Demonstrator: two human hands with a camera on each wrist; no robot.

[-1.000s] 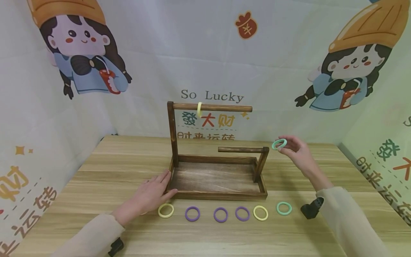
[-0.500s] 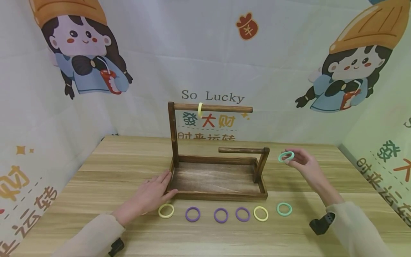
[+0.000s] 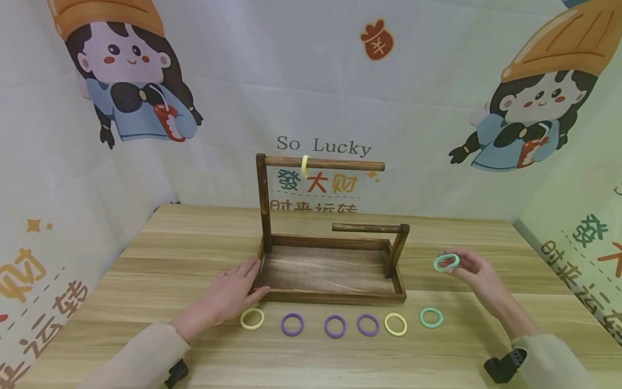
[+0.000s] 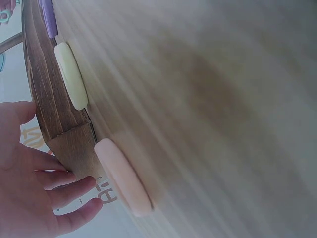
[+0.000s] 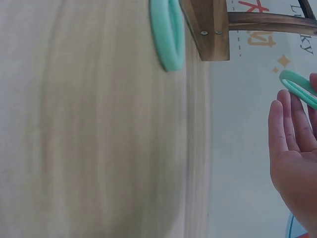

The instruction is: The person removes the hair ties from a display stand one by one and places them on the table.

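Observation:
My right hand (image 3: pixel 478 275) pinches a mint-green ring (image 3: pixel 447 262) between thumb and fingers, above the table to the right of the rack. The same green ring (image 5: pixel 298 88) shows at the edge of the right wrist view. My left hand (image 3: pixel 225 292) rests with fairly straight fingers against the left end of the brown wooden rack (image 3: pixel 335 297), thumb at its front rim. A yellow ring (image 3: pixel 304 166) hangs on the rack's tall upper bar (image 3: pixel 345 163). The lower bar (image 3: pixel 364 228) carries no ring. A pale pink ring (image 4: pixel 124 177) lies near my left hand, hidden in the head view.
Before the rack lie a yellow ring (image 3: pixel 252 319), several purple rings (image 3: pixel 335 326), another yellow ring (image 3: pixel 396 324) and a second green ring (image 3: pixel 431 317). They rest on the wooden table (image 3: pixel 311 362). Printed cloth (image 3: pixel 233 97) hangs behind and at both sides.
My right hand has come down and to the right, toward me, carrying the green ring away from the rack. The left hand and the rack keep their place.

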